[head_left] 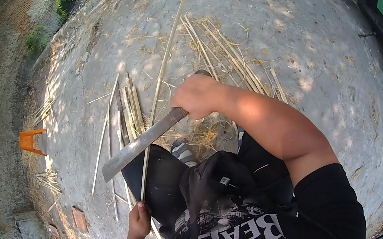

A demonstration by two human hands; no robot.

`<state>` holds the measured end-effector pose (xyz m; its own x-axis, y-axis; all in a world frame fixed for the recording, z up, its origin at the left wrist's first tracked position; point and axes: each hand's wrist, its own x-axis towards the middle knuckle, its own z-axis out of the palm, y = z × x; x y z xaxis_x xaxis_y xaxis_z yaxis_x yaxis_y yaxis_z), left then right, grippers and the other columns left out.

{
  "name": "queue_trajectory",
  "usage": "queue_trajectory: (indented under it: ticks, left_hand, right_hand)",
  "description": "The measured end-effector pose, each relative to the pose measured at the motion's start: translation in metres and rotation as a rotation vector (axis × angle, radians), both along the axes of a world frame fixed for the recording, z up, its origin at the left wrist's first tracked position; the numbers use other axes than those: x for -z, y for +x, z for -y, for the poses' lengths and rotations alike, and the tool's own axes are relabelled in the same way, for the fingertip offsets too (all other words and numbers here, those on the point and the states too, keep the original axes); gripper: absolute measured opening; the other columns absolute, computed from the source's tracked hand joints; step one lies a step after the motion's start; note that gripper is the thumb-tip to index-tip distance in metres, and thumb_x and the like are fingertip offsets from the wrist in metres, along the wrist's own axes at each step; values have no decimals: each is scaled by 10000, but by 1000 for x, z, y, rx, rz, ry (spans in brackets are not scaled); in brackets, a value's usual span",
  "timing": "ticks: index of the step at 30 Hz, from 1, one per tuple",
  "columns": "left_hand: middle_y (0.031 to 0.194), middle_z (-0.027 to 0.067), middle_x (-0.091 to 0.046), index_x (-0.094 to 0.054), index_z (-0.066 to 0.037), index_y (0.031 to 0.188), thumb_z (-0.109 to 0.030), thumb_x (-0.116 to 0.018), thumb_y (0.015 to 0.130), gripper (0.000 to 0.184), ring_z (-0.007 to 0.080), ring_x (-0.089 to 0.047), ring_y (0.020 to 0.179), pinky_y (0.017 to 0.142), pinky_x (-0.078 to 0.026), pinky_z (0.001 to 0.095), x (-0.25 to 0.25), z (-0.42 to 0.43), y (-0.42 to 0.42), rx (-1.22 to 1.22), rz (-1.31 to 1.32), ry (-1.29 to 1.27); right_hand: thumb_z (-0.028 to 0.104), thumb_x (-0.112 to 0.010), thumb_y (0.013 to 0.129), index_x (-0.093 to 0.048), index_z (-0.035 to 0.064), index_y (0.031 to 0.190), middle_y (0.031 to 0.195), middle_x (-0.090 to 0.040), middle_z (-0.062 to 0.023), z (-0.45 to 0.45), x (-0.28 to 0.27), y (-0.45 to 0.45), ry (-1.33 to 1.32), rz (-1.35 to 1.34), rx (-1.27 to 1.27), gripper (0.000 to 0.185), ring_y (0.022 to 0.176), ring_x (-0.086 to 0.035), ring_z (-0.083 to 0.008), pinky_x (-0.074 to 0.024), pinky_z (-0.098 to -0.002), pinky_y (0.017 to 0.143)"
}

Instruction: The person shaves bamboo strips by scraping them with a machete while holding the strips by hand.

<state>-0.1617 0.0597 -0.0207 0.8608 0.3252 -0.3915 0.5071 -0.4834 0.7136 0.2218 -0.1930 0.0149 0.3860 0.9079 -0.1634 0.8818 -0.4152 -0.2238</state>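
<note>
I am wearing a black short-sleeved T-shirt [263, 216] carrying a grey-toned printed picture [212, 212] and white lettering [239, 235] spelling THE BEATLES, with black trousers [162, 185] and grey-and-white striped footwear [183, 152] showing beyond it.

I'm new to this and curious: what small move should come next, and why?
Perhaps draw the knife lightly along the strip, away from the left hand: that hand grips the strip's near end, while the right hand holds the knife, which crosses the strip in view, though contact is unclear.
</note>
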Motion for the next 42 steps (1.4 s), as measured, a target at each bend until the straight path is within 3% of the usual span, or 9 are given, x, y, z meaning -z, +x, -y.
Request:
queue_trajectory:
  ticks: [8, 11, 18, 23, 25, 29, 35, 38, 42]
  left_hand:
    - [694, 18, -526, -549, -39, 786, -475, -333, 1134, 598, 126, -484, 649, 609, -406, 312, -1, 2, -1, -33, 22, 49]
    - [697, 16, -534, -562, -31, 787, -458, -343, 1137, 594, 120, -488, 653, 613, -414, 308, 4, -13, -2, -25, -42, -51]
    - [672, -19, -486, -533, -53, 772, -458, -349, 1137, 575, 88, -442, 623, 579, -380, 286, 0, -10, -6, -50, -45, -137]
    - [650, -56, -458, -533, -83, 806, -454, -360, 1134, 525, 48, -400, 578, 521, -339, 255, -24, -31, -56, -200, -141, -272]
    - [646, -61, -453, -529, -88, 797, -471, -362, 1130, 534, 42, -392, 561, 504, -322, 243, -27, -29, -57, -130, -122, -142]
    - [636, -59, -438, -502, -103, 775, -501, -345, 1126, 554, 53, -390, 540, 492, -316, 244, -27, -29, -55, -192, -182, -253]
    - [587, -96, -341, -443, -178, 774, -561, -388, 1099, 506, 38, -317, 450, 408, -248, 225, -4, -21, -67, -225, -85, -339]
    - [615, -66, -402, -470, -124, 788, -537, -334, 1118, 546, 59, -375, 504, 461, -308, 244, -5, -24, -69, -208, -113, -321]
    - [618, -74, -387, -486, -118, 799, -546, -372, 1109, 541, 46, -350, 514, 472, -279, 237, -28, -28, -56, -244, -183, -377]
  right_hand:
    - [121, -665, 813, -737, 151, 1005, 991, -734, -108, 42, 14, 62, 56, -122, 560, 207, 974, -720, -329, -569, -487, 811]
    - [112, -661, 811, -741, 154, 1010, 990, -737, -106, 43, -1, 43, 48, -143, 547, 219, 978, -719, -326, -570, -482, 811]
    - [116, -673, 791, -735, 167, 987, 980, -741, -99, 19, -11, 1, -18, -40, 41, 211, 969, -721, -316, -571, -481, 805]
    - [124, -660, 817, -730, 156, 992, 980, -736, -99, 62, 17, 71, 30, -207, 607, 192, 966, -720, -327, -567, -488, 808]
    - [131, -650, 833, -732, 148, 1009, 985, -735, -108, 65, 22, 71, -22, -183, 617, 196, 969, -717, -336, -564, -491, 809]
    - [134, -644, 850, -734, 122, 1040, 1003, -733, -124, 53, 8, 56, 22, -171, 652, 211, 976, -714, -344, -560, -497, 815]
    - [157, -676, 800, -701, 58, 951, 922, -718, -179, 52, 9, 55, 166, -222, 576, 182, 906, -699, -388, -533, -511, 764]
    - [155, -676, 792, -691, 62, 927, 905, -718, -168, 49, 6, 50, 84, -423, 409, 164, 893, -697, -387, -529, -509, 753]
    - [151, -678, 785, -708, 101, 939, 907, -721, -153, 23, 13, 14, 53, -284, 195, 164, 901, -703, -375, -538, -501, 760]
